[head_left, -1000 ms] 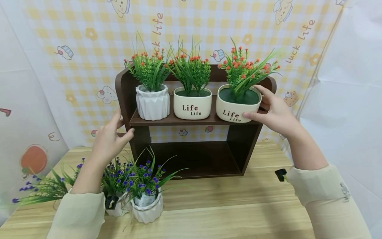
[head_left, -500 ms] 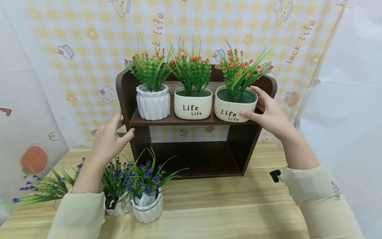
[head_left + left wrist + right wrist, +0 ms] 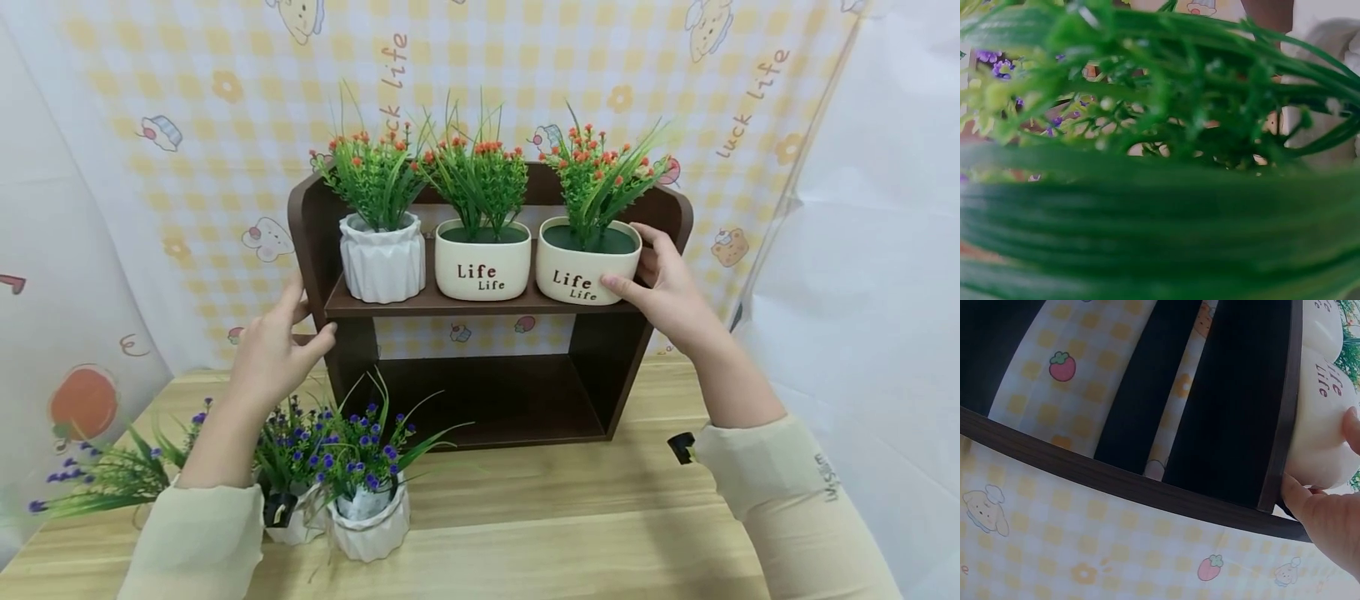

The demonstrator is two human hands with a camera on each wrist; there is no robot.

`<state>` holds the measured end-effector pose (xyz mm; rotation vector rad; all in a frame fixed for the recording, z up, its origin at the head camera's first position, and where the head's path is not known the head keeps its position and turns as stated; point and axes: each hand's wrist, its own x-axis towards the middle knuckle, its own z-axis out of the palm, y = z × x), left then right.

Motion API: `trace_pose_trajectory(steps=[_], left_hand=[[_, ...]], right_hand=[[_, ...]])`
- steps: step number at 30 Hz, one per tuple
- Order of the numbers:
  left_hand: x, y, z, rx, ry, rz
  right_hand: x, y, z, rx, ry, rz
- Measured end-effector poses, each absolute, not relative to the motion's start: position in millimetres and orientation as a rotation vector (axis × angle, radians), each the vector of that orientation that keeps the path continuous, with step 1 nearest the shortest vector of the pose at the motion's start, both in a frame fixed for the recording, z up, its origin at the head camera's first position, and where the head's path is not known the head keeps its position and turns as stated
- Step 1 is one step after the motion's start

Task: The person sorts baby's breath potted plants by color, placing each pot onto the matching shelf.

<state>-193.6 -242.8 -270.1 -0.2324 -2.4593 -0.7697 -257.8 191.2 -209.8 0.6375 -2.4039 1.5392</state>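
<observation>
In the head view my right hand point(image 3: 671, 292) grips the right-hand cream pot point(image 3: 573, 275), thumb on its lettered front and fingers round its right side. This pot, marked "Life", holds artificial red flowers and grass and sits at the front of the upper shelf. The right wrist view shows the thumb on the same pot point(image 3: 1321, 440). My left hand point(image 3: 277, 346) touches the left side of the dark brown shelf rack point(image 3: 480, 308), index finger extended along its outer face and thumb at its front edge. Green leaves point(image 3: 1160, 206) fill most of the left wrist view.
Left of the gripped pot stand another cream pot point(image 3: 482, 267) and a white ridged pot point(image 3: 384, 258), both with red flowers. Purple-flowered plants in white pots point(image 3: 371, 525) stand on the wooden table point(image 3: 540, 533) below my left arm. A patterned cloth point(image 3: 480, 50) hangs behind.
My right hand has moved left with the cream pot, bringing it closer to the middle pot and setting it more level. The left hand stays at the rack's side.
</observation>
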Motion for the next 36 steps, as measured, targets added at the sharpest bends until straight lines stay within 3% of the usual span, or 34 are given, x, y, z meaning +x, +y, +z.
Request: trace_pose_trajectory(steps=[36], left_hand=[[-192.6, -241.5, -270.3, -0.207, -2.466, -0.785]], right_hand=[[-268.9, 181.8, -229.3, 0.529, -2.219, 1.402]])
